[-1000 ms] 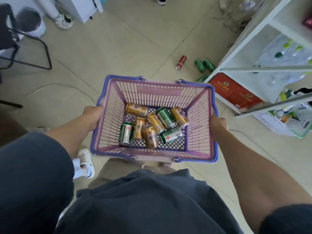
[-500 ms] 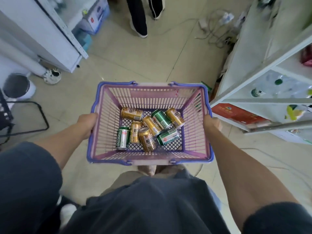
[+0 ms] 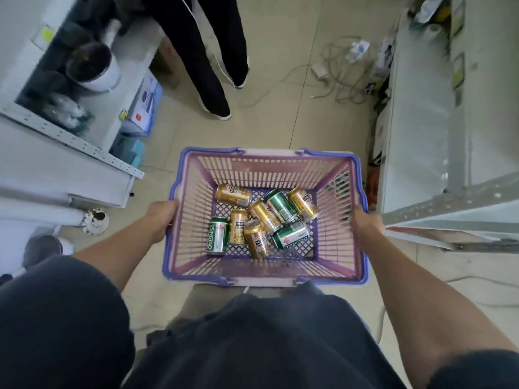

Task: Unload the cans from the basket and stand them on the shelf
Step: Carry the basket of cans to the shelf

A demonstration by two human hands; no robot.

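I carry a pink and purple plastic basket in front of my body, above the floor. My left hand grips its left rim and my right hand grips its right rim. Several cans lie on their sides in a heap on the basket's bottom: gold cans and green cans, one green can nearest the right wall. A white metal shelf unit stands close to the right of the basket.
Another white shelf unit with a pot and boxes stands at the left. A person in black trousers stands ahead on the tiled floor. Loose cables and a power strip lie at the far right.
The view has swung forward: the standing person and both shelf units have come closer. Both hands keep the same grip on the basket, and the cans have barely shifted.
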